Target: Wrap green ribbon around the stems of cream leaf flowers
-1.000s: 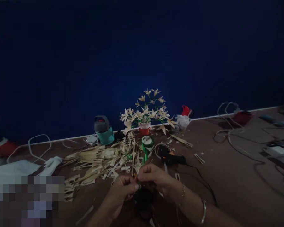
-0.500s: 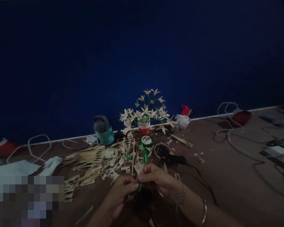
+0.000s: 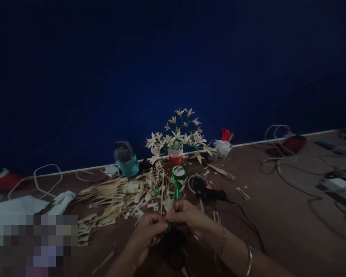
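Note:
My left hand [image 3: 148,232] and my right hand [image 3: 191,217] meet in the lower middle, fingertips pinched close together. Between them is a flower stem wrapped in green [image 3: 168,227], seen only in part below the fingers. A pale flower [image 3: 168,203] stands just above the fingertips. From a roll of green tape [image 3: 180,173] a green strip [image 3: 177,190] runs down towards my right hand. Which hand holds the strip's end is hidden by the fingers. A thin pale stick [image 3: 162,192] rises beyond my left hand.
Dried husk pieces [image 3: 115,196] lie at left. A pot of pale flowers [image 3: 175,156] stands near the blue wall [image 3: 173,69], with a teal container [image 3: 128,165] to its left. A black glue gun [image 3: 212,192] and its cord lie at right. White cables [image 3: 279,161] loop farther right.
My fingertips have shifted very slightly left and up around the stem, and less of the green stem shows below them. The surrounding things have stayed put.

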